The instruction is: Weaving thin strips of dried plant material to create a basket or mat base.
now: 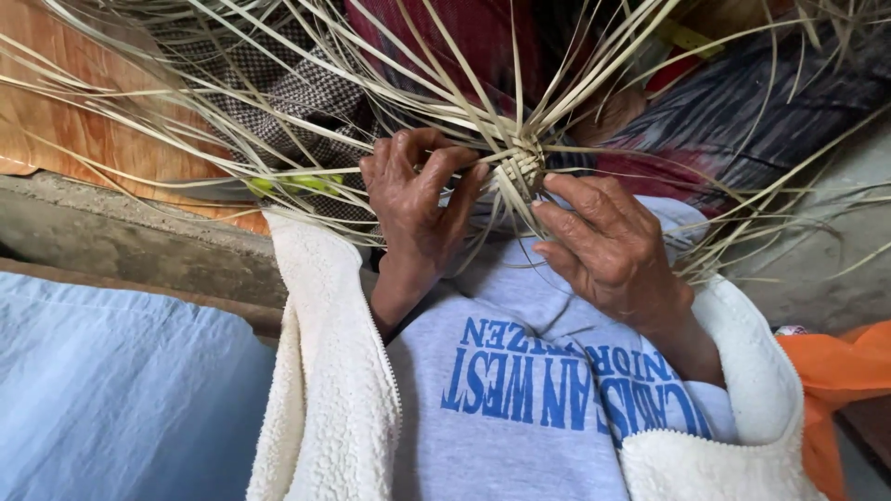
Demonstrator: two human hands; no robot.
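Palm-leaf strips (278,102) radiate from a small woven knot (522,165) held above the lap, between both hands. Strands beside the knot are clamped by the curled left hand (418,199); the knot's edge is pinched by the right hand (608,246). Crossings are best kept flat and tight while loose strips are fanned clear of the white fleece jacket (325,371)

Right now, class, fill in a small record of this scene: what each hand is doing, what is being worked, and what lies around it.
Left hand: left hand, fingers curled around pale flat straw strips
Right hand: right hand, fingertips at the small woven centre knot
Work piece: strips radiate outward from the knot
Clothing: grey printed sweatshirt, cream fleece jacket
Nearby: light blue cloth, orange fabric, wooden floor
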